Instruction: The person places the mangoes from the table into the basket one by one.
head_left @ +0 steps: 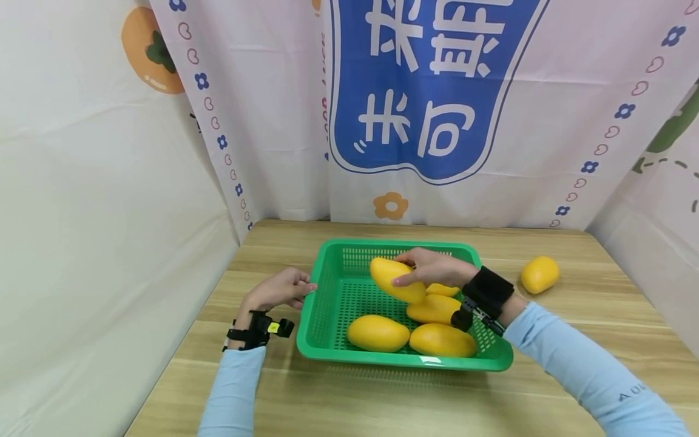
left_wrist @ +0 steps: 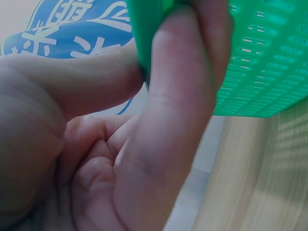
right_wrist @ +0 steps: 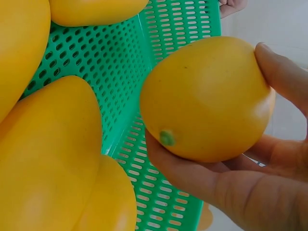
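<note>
A green plastic basket (head_left: 357, 357) with slotted walls sits on the wooden table, tilted a little at the front. My left hand (head_left: 281, 288) pinches its left rim between thumb and finger, seen close up in the left wrist view. My right hand (head_left: 434, 267) grips a yellow mango (head_left: 395, 279) over the inside of the basket. In the right wrist view that mango (right_wrist: 207, 101) shows a small green stem end, with thumb and fingers round its sides. Below lie several more mangoes, among them one at front left (head_left: 378, 333) and one at front right (head_left: 443, 340).
A single mango (head_left: 540, 274) lies on the table (head_left: 590, 291) to the right of the basket. Behind the table hangs a white printed cloth (head_left: 289, 152) with a blue panel, and pale cloth walls stand at both sides.
</note>
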Available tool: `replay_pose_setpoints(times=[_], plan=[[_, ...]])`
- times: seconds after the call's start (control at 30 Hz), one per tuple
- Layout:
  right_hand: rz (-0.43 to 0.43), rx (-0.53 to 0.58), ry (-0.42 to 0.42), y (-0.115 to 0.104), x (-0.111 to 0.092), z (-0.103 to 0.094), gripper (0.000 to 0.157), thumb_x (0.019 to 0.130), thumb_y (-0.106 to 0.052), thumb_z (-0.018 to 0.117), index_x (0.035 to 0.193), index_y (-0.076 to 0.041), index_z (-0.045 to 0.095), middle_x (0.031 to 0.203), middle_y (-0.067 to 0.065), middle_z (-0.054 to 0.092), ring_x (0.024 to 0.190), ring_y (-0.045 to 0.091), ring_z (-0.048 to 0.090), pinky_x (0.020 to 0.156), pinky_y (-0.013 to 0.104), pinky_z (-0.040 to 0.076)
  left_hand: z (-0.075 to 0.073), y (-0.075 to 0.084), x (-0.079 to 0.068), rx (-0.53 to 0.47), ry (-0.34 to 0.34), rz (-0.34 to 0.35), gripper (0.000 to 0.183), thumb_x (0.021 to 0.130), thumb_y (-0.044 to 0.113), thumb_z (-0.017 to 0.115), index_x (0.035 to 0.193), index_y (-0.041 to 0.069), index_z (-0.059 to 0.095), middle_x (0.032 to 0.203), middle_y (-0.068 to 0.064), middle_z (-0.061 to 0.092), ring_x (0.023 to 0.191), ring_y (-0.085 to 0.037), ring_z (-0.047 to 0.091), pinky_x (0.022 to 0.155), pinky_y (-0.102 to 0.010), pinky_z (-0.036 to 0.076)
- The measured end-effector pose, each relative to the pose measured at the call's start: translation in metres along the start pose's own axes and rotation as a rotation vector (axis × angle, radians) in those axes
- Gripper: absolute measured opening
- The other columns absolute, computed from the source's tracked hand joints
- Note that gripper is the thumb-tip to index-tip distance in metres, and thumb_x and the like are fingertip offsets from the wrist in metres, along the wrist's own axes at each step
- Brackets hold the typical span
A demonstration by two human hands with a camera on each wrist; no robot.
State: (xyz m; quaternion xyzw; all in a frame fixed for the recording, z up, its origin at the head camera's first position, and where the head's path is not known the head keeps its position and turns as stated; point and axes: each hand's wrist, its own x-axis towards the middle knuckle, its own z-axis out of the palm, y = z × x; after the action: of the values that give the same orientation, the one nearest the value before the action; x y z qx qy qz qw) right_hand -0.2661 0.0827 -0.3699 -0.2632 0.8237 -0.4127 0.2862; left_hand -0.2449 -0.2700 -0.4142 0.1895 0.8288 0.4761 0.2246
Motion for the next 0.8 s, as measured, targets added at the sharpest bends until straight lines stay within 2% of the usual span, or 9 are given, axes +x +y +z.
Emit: replay_pose_setpoints(times=[0.23,0.5,0.63,0.8], plan=[[0.03,-0.01,0.0,-0.001,0.006,0.002,0.042,0.09,-0.026,0.067,0.127,-0.007,0.056,0.104,0.013,0.061,0.085,0.024,0.055,0.071,0.032,0.05,0.0,0.0,0.0,-0.01,-0.003,-0.004,0.022,0.1,0.014,0.051,0.084,0.0,0.056,0.06,0.003,0.037,0.053,-0.011,0.047,0.07,-0.048,0.058],[0.033,-0.031,-0.019,-0.001,0.014,0.007,0.051,0.09,-0.028,0.068,0.132,-0.005,0.052,0.113,0.013,0.06,0.089,0.024,0.056,0.075,0.034,0.051,-0.001,-0.001,0.001,-0.014,-0.008,0.005,0.024,0.1,0.016,0.051,0.08,0.003,0.053,0.06,0.003,0.036,0.052,-0.011,0.046,0.061,-0.031,0.058],[0.033,-0.049,-0.024,0.0,0.019,0.009,0.055,0.089,-0.03,0.068,0.134,-0.004,0.051,0.115,0.013,0.06,0.09,0.024,0.055,0.075,0.034,0.051,-0.001,-0.001,0.001,-0.016,-0.007,0.003,0.023,0.1,0.016,0.05,0.082,0.002,0.054,0.06,0.003,0.036,0.053,-0.011,0.046,0.061,-0.03,0.057],[0.006,-0.079,-0.038,-0.001,0.024,0.012,0.049,0.088,-0.028,0.069,0.129,-0.006,0.055,0.108,0.012,0.061,0.087,0.023,0.053,0.073,0.033,0.046,0.0,0.0,0.0,-0.025,-0.01,0.003,0.023,0.101,0.015,0.05,0.083,0.001,0.055,0.061,0.003,0.036,0.054,-0.012,0.047,0.062,-0.031,0.058]])
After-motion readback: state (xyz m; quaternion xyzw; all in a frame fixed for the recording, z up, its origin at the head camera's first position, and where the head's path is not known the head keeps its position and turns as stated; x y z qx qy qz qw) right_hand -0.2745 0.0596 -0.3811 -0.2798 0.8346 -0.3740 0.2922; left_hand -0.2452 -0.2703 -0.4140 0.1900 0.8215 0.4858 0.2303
